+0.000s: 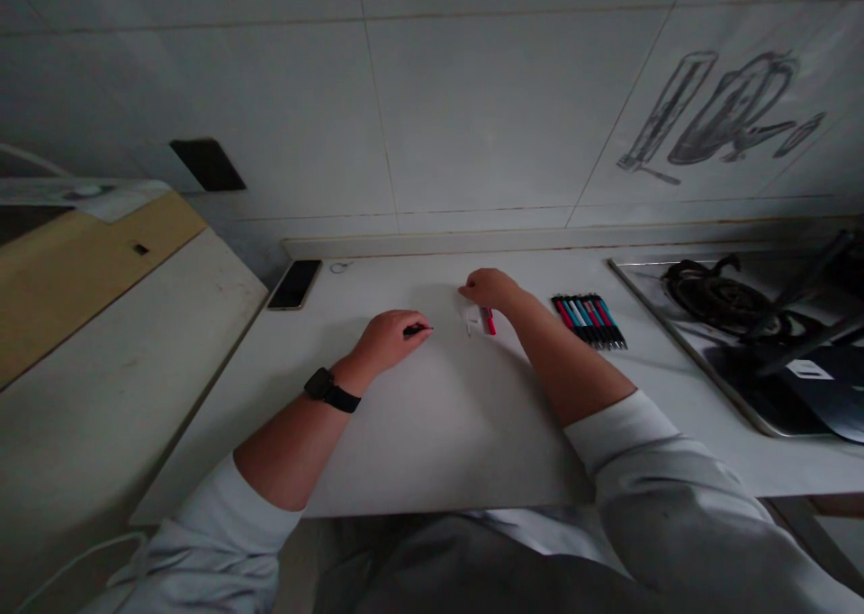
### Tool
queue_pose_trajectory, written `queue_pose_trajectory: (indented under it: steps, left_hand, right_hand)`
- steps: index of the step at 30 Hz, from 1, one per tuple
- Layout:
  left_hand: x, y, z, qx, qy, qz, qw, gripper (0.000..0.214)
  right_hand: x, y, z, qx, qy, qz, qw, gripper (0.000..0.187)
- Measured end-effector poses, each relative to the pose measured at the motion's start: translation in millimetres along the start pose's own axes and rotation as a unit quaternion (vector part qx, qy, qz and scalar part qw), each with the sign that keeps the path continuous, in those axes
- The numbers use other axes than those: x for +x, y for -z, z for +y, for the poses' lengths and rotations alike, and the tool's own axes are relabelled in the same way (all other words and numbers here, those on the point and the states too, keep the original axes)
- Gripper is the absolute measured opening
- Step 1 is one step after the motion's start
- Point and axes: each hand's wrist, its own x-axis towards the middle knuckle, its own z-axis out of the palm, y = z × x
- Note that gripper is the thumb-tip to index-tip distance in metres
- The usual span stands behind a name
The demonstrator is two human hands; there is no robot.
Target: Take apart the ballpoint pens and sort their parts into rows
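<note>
Head view: your left hand [391, 339], fingers closed, pinches a small black pen part [413, 330] over the white counter [438, 443], while your right hand [491, 287] is curled, any grip undeterminable, near a red piece [490, 323] and left of the lined-up pens [589, 321]

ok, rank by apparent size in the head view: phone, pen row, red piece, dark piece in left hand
1. Pen row
2. Phone
3. Red piece and dark piece, unranked: similar, and the left hand partly hides the latter
</note>
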Motion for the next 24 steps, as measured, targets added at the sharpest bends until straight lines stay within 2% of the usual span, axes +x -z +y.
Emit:
queue_pose_trajectory:
  steps: [3,5,8,10,15,21,24]
  left_hand:
    - [0,0.6,0,0.003,0.000,0.016,1.000,0.010]
    - [0,1.8,1,0.007,0.002,0.038,0.999,0.009]
    - [1,4.0,5,0.013,0.000,0.072,0.997,0.005]
    - [1,5.1,6,0.021,-0.002,0.092,0.996,0.002]
    - [1,5.9,7,0.042,0.003,0.125,0.991,0.006]
    - [1,6.0,7,0.049,0.006,0.131,0.990,0.006]
    - [2,6.0,6,0.038,0.018,0.127,0.991,0.006]
  right_hand:
    - [-6,5,-4,0.026,0.008,0.046,0.999,0.039]
    - [-14,11,-13,0.073,0.075,0.051,0.993,0.034]
    - [-28,15,-34,0.161,0.189,-0.025,0.968,0.029]
    - [-34,14,-46,0.191,0.225,-0.063,0.954,0.025]
    - [-36,6,-57,0.253,0.214,-0.058,0.942,0.017]
    - [-34,4,-55,0.318,0.200,-0.106,0.921,0.018]
    - [-30,4,-50,0.267,0.209,-0.078,0.937,0.018]
